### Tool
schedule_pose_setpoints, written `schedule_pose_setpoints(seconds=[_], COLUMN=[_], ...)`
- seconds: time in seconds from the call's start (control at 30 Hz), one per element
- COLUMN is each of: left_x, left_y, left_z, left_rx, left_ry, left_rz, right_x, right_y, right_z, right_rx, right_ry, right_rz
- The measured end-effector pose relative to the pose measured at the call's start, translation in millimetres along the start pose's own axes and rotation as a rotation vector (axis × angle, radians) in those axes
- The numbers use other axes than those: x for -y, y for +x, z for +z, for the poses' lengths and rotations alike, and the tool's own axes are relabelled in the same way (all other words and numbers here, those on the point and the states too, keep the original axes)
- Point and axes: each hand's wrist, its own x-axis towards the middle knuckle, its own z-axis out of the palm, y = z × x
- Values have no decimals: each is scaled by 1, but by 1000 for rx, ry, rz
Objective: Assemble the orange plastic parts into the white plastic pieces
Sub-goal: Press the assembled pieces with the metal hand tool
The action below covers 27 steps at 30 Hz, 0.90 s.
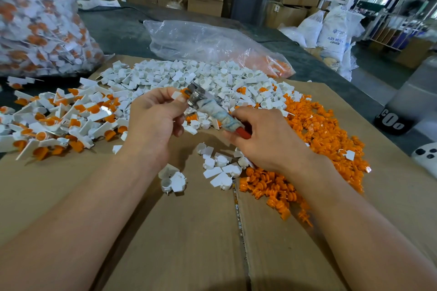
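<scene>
head | left hand (153, 120) pinches white piece (176, 96), tab leftward | right hand (267, 142) grips tool (212, 111), axis up-left, tip at piece

Both bare forearms reach forward, converging: left hand (153, 123) raised, thumb and forefinger pinching a white piece (176, 96); right hand (267, 142) curled round a tool handle (222, 117).

Bare left hand (153, 118) and right hand (267, 142) (forearms bare too).
</scene>
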Motion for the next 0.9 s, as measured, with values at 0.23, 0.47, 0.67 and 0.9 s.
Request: schedule_pose_setpoints(seconds=[0.23,0.47,0.67,0.9], left_x=[-2,-2,-5,-11], left_y=[0,0,2,8], left_z=[-1,-1,-2,-8], left_rx=[-9,-15,-60,-142], left_ry=[-15,-35,-67,-179], left_rz=[12,-12,-71,-106], right_x=[2,-2,-22,-50], right_y=[-2,0,7,9], right_z=[2,6,1,-11], right_rx=[-50,-69,-170,-221], right_ry=[-50,-43,-138,-199], right_rz=[-32,-21,59,300])
